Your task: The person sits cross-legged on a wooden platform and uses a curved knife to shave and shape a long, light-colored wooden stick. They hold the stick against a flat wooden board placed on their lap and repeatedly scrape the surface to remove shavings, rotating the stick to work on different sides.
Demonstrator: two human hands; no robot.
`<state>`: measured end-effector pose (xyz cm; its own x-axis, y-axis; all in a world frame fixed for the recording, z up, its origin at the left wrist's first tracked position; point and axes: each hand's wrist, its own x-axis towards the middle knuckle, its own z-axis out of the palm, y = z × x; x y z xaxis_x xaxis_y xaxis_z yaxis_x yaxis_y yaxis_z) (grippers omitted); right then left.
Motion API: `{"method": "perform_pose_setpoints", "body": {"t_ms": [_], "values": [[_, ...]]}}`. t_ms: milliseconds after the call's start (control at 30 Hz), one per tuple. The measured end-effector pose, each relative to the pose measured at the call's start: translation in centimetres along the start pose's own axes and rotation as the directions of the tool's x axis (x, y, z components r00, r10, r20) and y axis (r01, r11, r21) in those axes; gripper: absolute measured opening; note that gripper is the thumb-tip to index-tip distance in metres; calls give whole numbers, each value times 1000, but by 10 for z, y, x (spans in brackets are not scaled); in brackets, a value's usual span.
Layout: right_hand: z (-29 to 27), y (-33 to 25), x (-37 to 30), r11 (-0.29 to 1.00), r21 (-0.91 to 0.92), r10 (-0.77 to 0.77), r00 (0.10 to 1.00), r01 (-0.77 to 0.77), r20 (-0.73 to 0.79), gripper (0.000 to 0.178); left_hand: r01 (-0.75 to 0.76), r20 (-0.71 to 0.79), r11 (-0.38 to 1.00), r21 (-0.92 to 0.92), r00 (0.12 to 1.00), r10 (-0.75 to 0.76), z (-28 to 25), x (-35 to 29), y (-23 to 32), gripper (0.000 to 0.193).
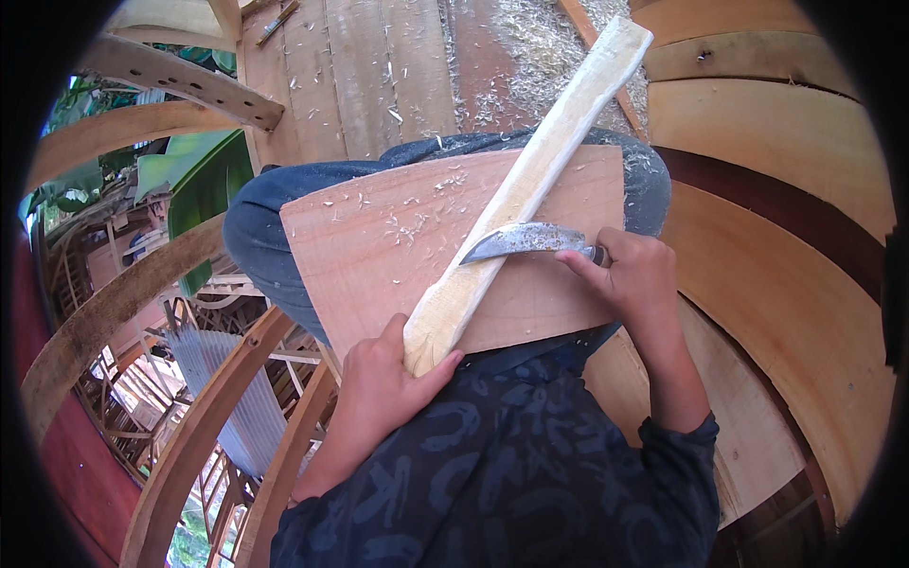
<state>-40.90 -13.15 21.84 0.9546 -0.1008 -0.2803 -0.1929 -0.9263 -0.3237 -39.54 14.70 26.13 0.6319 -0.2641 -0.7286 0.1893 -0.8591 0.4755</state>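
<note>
A long, pale piece of wood slants from my belly up to the far right, resting across a flat board on my lap. My left hand is closed around its near end, where the surface shows cut facets. In my right hand is a knife with a short curved blade, spotted with rust or dirt. Most of its handle is hidden by my fingers. The blade lies across the wood, its tip pointing left over the wood's left edge.
Wood shavings cover the plank floor ahead, and some lie on the board. A pencil-like stick rests at the far left. Curved planks rise on my right. Curved timber ribs with open gaps stand on my left.
</note>
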Motion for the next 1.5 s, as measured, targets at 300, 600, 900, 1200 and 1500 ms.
{"method": "perform_pose_setpoints", "body": {"t_ms": [300, 600, 900, 1200, 1500], "values": [[-38, 52, 13, 896, 143, 432, 900, -421, -61, 64, -75, 0, 995, -62, 997, 75, 0, -5, -17, 53], [4, -8, -7, 998, 66, 2, 1000, -1, -15, 64, -66, 11, 978, -198, 997, 70, 0, -3, -16, 50], [-6, 21, 6, 963, 138, 244, 965, -231, -91, 63, 22, 148, 957, -288, 989, 22, -6, -4, -17, 46], [8, -11, -5, 992, 123, -25, 996, 35, -86, 65, 22, 249, 868, -496, 961, 118, -5, 0, -28, 36], [-29, 23, 16, 940, 175, 308, 949, -293, -67, 65, 113, 349, 847, -519, 933, 89, -4, -3, -42, 39]]}}
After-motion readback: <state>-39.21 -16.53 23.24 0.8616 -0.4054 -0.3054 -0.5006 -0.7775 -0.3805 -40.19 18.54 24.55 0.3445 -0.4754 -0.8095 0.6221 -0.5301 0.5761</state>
